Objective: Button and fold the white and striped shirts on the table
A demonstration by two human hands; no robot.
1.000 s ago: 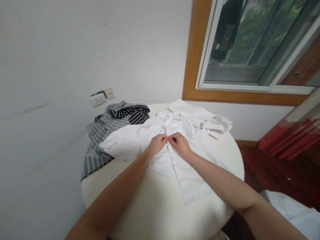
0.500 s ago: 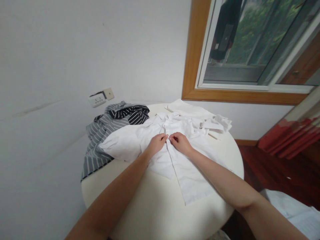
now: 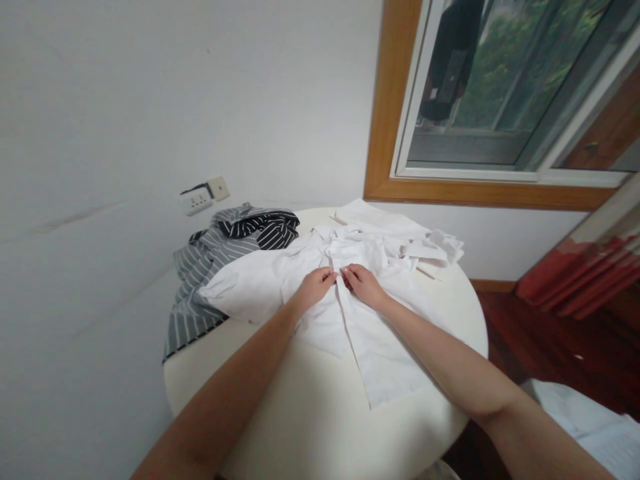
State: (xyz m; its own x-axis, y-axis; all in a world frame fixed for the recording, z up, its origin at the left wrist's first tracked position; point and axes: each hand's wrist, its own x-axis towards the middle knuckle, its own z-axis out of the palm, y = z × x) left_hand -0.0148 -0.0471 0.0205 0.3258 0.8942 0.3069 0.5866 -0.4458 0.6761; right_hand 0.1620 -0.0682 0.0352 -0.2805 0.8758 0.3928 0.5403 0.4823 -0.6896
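A white shirt (image 3: 320,327) lies spread on the round white table (image 3: 300,413), its front edges meeting in the middle and its lower part toward me. At the front opening, my left hand (image 3: 317,285) pinches the fabric from the left. Close beside it my right hand (image 3: 364,285) grips the cloth from the right, fingers curled together. The fingertips of both hands are a small gap apart. Any button between them is too small to make out.
Grey and black striped clothing (image 3: 200,273) is heaped at the table's left. More white cloth (image 3: 385,217) lies at the back right, near thin sticks (image 3: 427,273). Behind are a wall socket (image 3: 196,200) and a window (image 3: 380,133). White packaging (image 3: 575,413) sits low at right.
My fingers have shifted slightly at the shirt's front opening, the right hand's fingertips closing further over the cloth. The shirt and the other things lie as before.
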